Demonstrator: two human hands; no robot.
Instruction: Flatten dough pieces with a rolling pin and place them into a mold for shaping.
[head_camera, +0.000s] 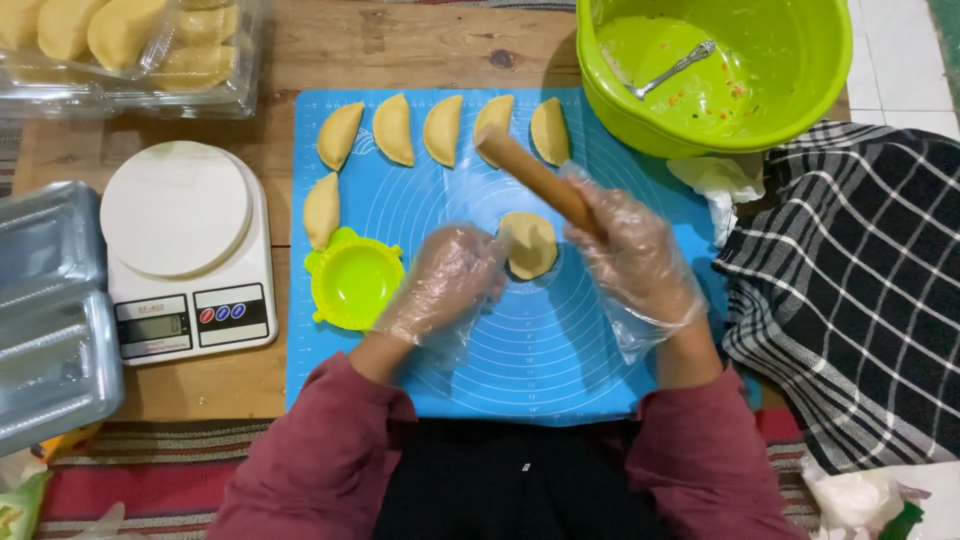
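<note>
Right hand (630, 255) grip clamps rolling pin (535, 178), lower end hidden in glove. Left hand (450, 280) fingertips press dough disc (530, 245), its left edge covered.

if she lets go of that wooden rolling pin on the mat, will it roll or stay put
The pin looks like a plain smooth cylinder, so it would probably roll sideways on the flat mat. It seems rigid, likely solid wood. The loose plastic glove on the right hand may make the grip a bit slippery.
</note>
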